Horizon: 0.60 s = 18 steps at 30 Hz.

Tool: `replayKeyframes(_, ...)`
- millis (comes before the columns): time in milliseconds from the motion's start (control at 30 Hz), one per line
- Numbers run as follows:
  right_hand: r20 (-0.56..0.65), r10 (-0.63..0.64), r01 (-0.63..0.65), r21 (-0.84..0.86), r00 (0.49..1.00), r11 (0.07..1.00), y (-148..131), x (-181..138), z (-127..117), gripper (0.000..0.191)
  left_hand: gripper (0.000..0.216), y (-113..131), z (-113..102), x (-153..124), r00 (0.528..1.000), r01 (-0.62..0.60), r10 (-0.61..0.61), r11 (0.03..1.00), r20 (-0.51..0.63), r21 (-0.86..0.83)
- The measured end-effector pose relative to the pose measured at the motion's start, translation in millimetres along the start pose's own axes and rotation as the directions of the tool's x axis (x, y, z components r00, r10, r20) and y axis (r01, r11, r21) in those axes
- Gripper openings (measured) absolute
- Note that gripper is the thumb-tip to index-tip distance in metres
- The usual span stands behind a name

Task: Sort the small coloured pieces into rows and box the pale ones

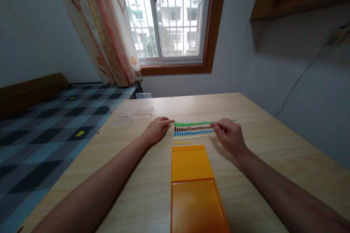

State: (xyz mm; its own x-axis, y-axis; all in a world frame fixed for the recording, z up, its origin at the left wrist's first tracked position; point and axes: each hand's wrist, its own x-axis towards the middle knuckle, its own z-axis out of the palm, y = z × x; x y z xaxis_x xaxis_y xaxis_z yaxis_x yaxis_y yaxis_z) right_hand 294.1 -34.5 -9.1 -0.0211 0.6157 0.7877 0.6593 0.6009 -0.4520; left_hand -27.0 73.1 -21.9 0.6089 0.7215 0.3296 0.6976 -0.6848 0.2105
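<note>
Presumably for alignment, left hand [157, 130], index outstretched, sits by green row [177, 124]; right hand [231, 133], fingertips narrowed, hovers near brown row [179, 129], any piece in either indiscernible.

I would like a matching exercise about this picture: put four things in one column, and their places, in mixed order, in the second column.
Things
1. left hand
2. right hand
3. orange tray
4. clear boxes

Places
A. nearer to the camera than all the coloured rows
B. beside the left end of the green row
C. on the far left part of the table
D. towards the right end of the coloured rows

Right pairs: 1-B, 2-D, 3-A, 4-C
</note>
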Motion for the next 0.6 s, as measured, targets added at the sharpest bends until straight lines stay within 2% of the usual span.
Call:
replayKeyframes(167,0.056,0.003,-0.003,0.008,0.998,1.000,-1,-1,1,0.033,0.041,-1,2,-1,1.000,-0.020,0.020,1.000,-0.011,-0.010)
replayKeyframes(333,0.213,-0.017,0.012,0.028,0.977,1.000,-6,-3,1,0.035,0.041,4,-1,-3,1.000,-0.003,0.003,1.000,-0.021,-0.015)
replayKeyframes(467,0.430,-0.039,0.023,0.043,0.902,0.999,-16,-6,3,0.030,0.039,10,-4,-5,0.998,0.029,-0.030,0.999,-0.048,-0.020)
replayKeyframes(533,0.535,-0.006,-0.008,0.023,0.845,1.000,-20,-8,4,0.024,0.037,12,-5,-6,0.995,0.057,-0.058,0.998,-0.077,-0.022)
replayKeyframes(600,0.583,0.037,-0.041,-0.006,0.811,0.999,-23,-9,5,0.023,0.034,15,-8,-7,0.989,0.084,-0.086,0.996,-0.118,-0.022)
